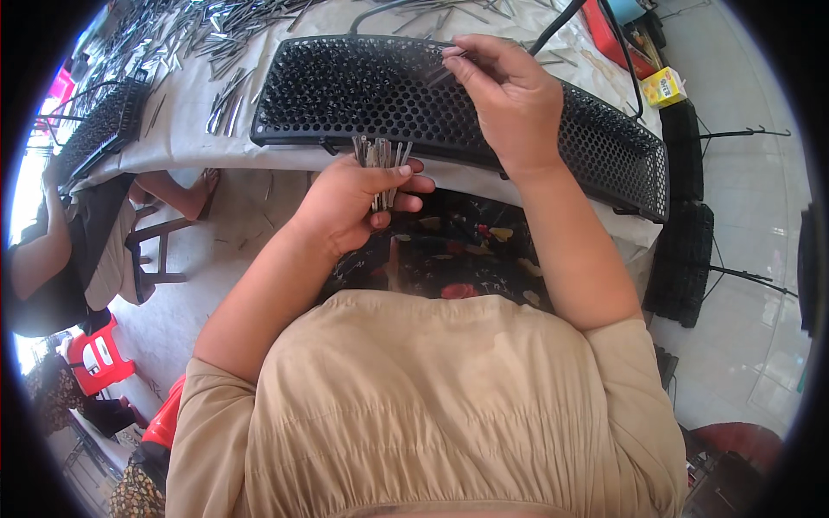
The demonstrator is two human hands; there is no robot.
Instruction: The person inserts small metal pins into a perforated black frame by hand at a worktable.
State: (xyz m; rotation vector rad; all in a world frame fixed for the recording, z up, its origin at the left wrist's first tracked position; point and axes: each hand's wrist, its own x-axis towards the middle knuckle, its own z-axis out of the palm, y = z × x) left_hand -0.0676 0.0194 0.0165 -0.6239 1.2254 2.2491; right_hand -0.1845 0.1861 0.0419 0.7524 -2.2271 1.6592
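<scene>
A bundle of thin metal rods (pixel 380 164) stands upright in my left hand (pixel 354 190), its fingers wrapped round it in front of the table edge. Just beyond lies a long black rack (pixel 458 112) full of round holes. Its left part is densely filled with upright dark pieces, while bare holes show in the middle and at the right. Over the rack's middle, my right hand (pixel 516 99) pinches a thin metal rod (pixel 442 76) between thumb and fingertips. The rod is blurred, and whether its tip touches a hole cannot be told.
Heaps of loose metal rods (pixel 233 34) cover the far left of the table. Another filled black rack (pixel 104 125) stands at the left, near a seated person (pixel 78 233). A yellow box (pixel 664 87) and black racks (pixel 678 259) are at the right. A red stool (pixel 99 356) stands lower left.
</scene>
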